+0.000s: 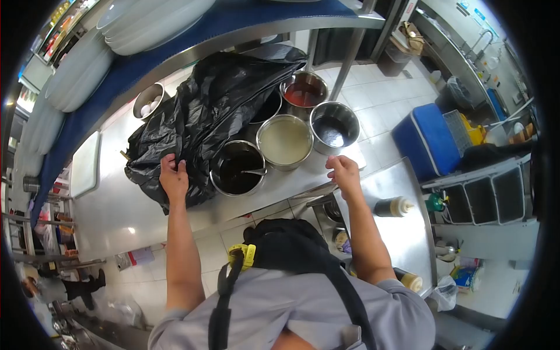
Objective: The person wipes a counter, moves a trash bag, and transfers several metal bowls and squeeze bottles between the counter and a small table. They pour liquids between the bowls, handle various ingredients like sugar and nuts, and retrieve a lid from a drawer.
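Note:
A crumpled black plastic bag (201, 111) is spread over the left and back part of the steel table. My left hand (174, 179) is at its near edge, with a fold of the plastic between thumb and fingers. To the right, my right hand (345, 177) hovers at the table's edge, loosely curled with nothing visible in it. Between the hands stand a pot of dark sauce (235, 169) with a spoon in it and a pot of pale liquid (285, 141). Behind are a pot of dark liquid (334, 125) and a pot of red sauce (303, 93). Another pot is partly hidden under the bag.
A steel bowl with eggs (149, 101) and a white cutting board (86, 163) are at the left. Overhead, a shelf (131, 73) carries stacked white plates (81, 70). A squeeze bottle (394, 206) lies on the right steel counter (389, 182), near a blue cooler (429, 142).

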